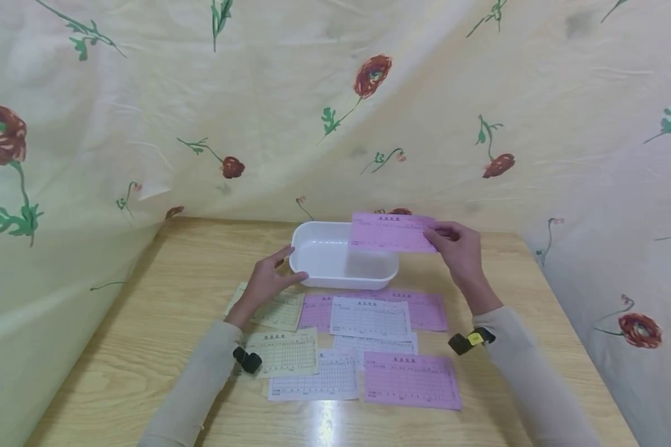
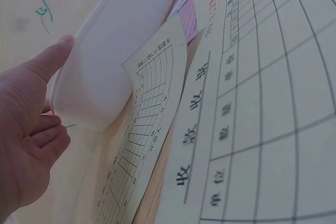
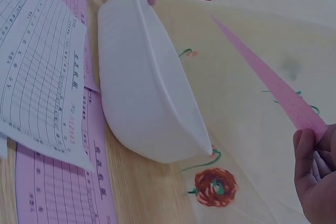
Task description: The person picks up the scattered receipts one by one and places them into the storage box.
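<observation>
The right hand [image 1: 460,248] pinches a pink slip [image 1: 390,233] by its right edge between thumb and curled fingers [image 3: 307,150], holding it in the air above the right half of the white tray [image 1: 335,273]. The tray stands on the wooden tabletop [image 1: 145,323] near its far edge. The left hand [image 1: 268,279] rests against the tray's left end, thumb laid on the rim, fingers [image 2: 50,135] loosely bent and gripping nothing. In front of the tray lie more slips, overlapping: yellow slips [image 1: 282,352] by the left forearm, white slips [image 1: 370,318] in the middle, and pink slips [image 1: 412,380] beside and under them.
</observation>
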`<action>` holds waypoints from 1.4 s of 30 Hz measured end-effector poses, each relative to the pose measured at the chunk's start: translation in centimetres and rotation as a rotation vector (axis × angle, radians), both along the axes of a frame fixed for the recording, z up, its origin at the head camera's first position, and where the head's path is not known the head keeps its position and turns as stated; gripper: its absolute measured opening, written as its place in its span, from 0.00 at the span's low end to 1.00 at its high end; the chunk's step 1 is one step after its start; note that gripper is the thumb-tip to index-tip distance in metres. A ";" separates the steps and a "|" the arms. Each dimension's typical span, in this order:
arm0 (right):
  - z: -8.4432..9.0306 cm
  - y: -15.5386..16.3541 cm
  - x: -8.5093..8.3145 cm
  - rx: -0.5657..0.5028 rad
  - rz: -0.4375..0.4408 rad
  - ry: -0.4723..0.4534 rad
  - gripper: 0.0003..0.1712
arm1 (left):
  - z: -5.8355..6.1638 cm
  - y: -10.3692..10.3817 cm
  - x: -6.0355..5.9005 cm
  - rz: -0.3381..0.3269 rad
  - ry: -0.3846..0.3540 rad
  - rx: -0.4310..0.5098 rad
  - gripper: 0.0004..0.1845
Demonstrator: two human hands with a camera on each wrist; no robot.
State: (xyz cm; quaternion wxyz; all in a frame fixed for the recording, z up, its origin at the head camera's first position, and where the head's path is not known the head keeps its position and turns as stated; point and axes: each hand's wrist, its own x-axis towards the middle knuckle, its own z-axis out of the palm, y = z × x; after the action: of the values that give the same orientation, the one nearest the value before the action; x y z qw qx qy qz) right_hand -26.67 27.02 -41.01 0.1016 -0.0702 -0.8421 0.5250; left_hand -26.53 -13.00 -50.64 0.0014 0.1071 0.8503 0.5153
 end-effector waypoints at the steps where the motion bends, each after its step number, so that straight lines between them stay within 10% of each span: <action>1: -0.1 -0.3 -0.2 -0.009 0.005 -0.008 0.25 | 0.0 0.0 0.0 0.001 -0.001 -0.002 0.49; 13: -1.7 -4.3 -2.7 -0.133 0.062 -0.034 0.20 | 0.2 0.0 0.0 0.009 -0.024 -0.002 0.48; 42: -4.7 -11.0 -4.1 -0.030 0.176 -0.120 0.15 | 0.1 0.1 0.1 -0.006 -0.001 0.010 0.47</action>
State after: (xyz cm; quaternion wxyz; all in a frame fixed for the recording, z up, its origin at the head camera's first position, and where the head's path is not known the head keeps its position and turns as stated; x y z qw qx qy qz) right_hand -30.81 16.04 -45.68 0.0034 -0.0291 -0.8416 0.5393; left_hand -26.46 -12.91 -50.55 0.0028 0.1093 0.8474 0.5195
